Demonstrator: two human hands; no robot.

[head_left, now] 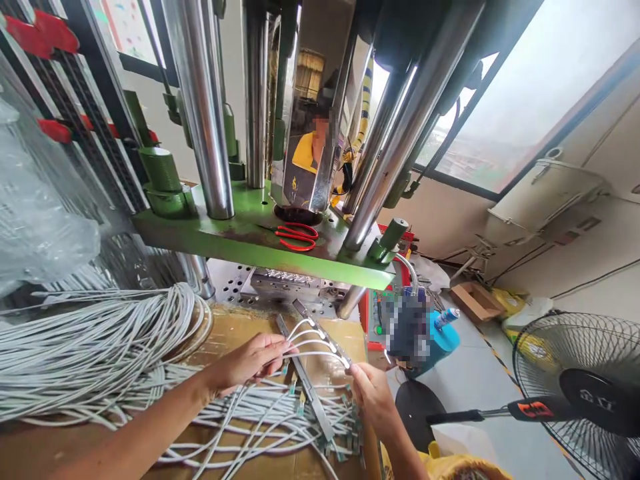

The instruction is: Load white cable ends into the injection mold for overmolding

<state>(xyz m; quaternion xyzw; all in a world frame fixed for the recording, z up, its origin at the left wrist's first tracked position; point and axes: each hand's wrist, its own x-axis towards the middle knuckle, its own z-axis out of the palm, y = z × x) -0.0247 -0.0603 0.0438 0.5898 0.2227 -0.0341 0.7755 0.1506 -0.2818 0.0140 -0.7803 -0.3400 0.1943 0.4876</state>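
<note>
My left hand (257, 363) is closed on several white cables (313, 343), pinching them between thumb and fingers. Their far ends sit along a narrow metal strip (324, 331), whose near end my right hand (373, 393) grips. The cables bow between my two hands. Under them lies a second long metal bar (314, 393), slanting over more white cables (265, 413) with small greenish ends. To the left is a thick coiled heap of white cables (125, 333) on the brown cardboard-like surface (230, 323).
Beyond my hands stands a press with steel columns (200, 107) and a green plate (250, 250). Red-handled scissors (299, 237) rest on that plate, above a metal mould block (285, 283). A black fan (580, 387) stands at right, near a blue container (443, 343).
</note>
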